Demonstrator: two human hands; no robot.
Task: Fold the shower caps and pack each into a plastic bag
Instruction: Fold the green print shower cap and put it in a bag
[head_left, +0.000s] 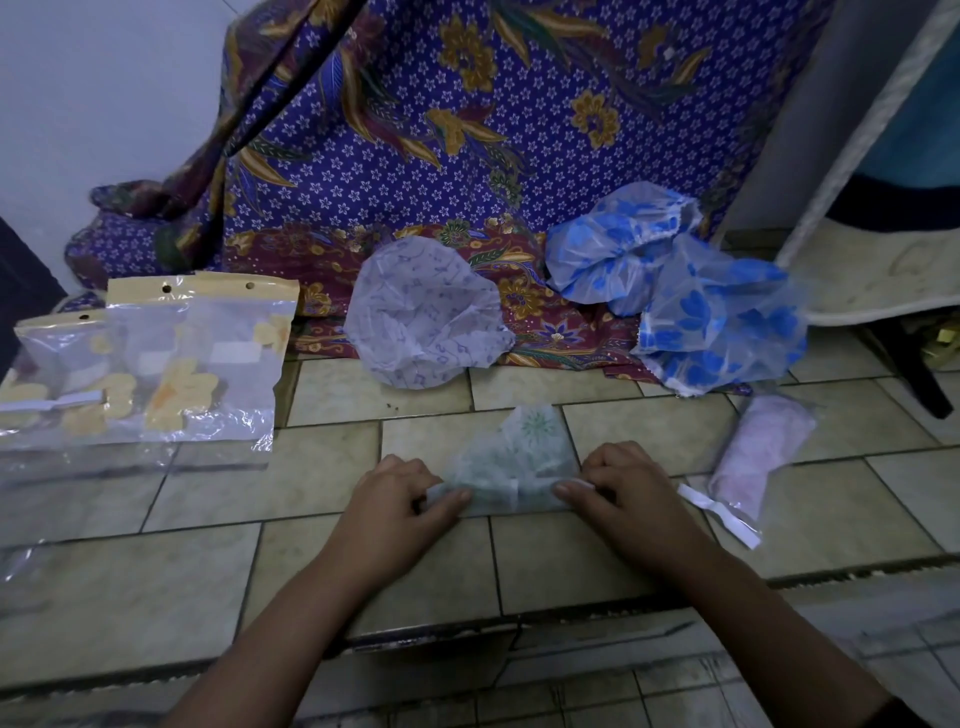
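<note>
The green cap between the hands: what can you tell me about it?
The green cap is thin, translucent plastic, pale with a green starburst print. It lies partly folded and flattened into a rough triangle on the tiled floor. The left hand and right hand pinch its near edge at either end, pressing it down.
</note>
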